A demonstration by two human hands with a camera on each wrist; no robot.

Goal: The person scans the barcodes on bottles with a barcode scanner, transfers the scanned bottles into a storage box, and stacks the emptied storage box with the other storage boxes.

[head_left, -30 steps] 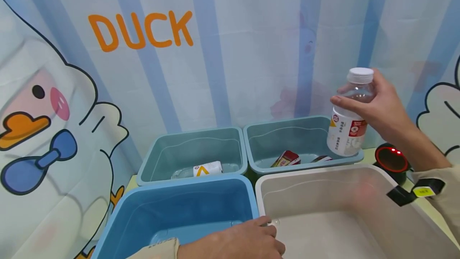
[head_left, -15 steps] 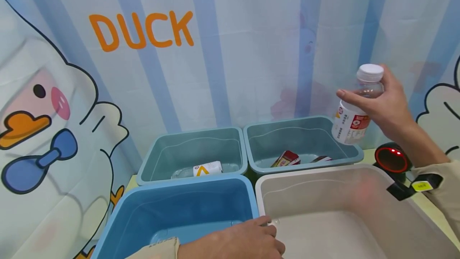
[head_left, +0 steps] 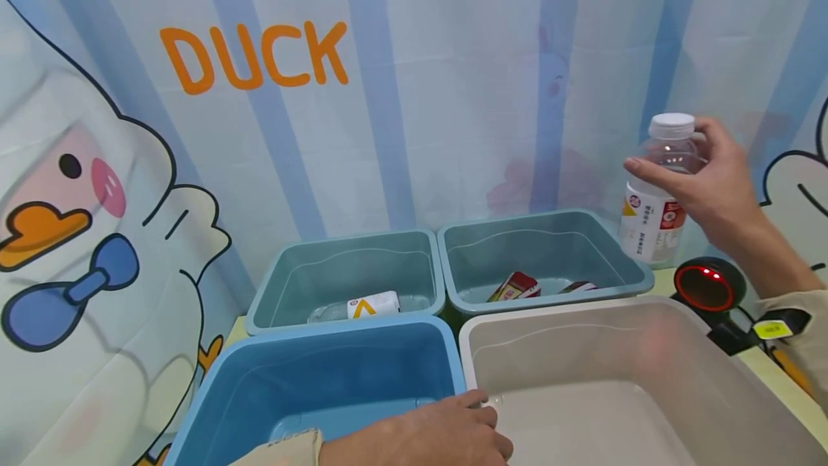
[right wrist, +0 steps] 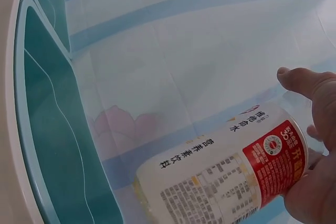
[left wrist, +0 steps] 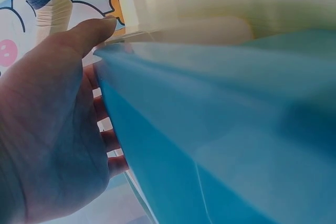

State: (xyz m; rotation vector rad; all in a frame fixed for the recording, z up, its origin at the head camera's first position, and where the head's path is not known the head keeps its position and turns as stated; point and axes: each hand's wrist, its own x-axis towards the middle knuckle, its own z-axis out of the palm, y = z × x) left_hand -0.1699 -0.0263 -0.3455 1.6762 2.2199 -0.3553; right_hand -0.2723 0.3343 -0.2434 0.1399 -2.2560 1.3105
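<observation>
Right hand (head_left: 721,182) gripping a clear plastic bottle with a white screw cap and a white-and-red label (head_left: 650,225) around its upper body, thumb and fingers on opposite sides; the bottle is held nearly upright in the air, near the right end of the rear right teal plastic bin (head_left: 517,247). Left hand (head_left: 433,430) resting, fingers loosely bent, at the adjoining rims of the blue plastic bin (head_left: 336,326) and the beige plastic bin (head_left: 556,311). Red-and-white packages (head_left: 517,286) lie in the rear right bin; a black round device with a red ring (head_left: 709,285) stands beside the beige bin.
</observation>
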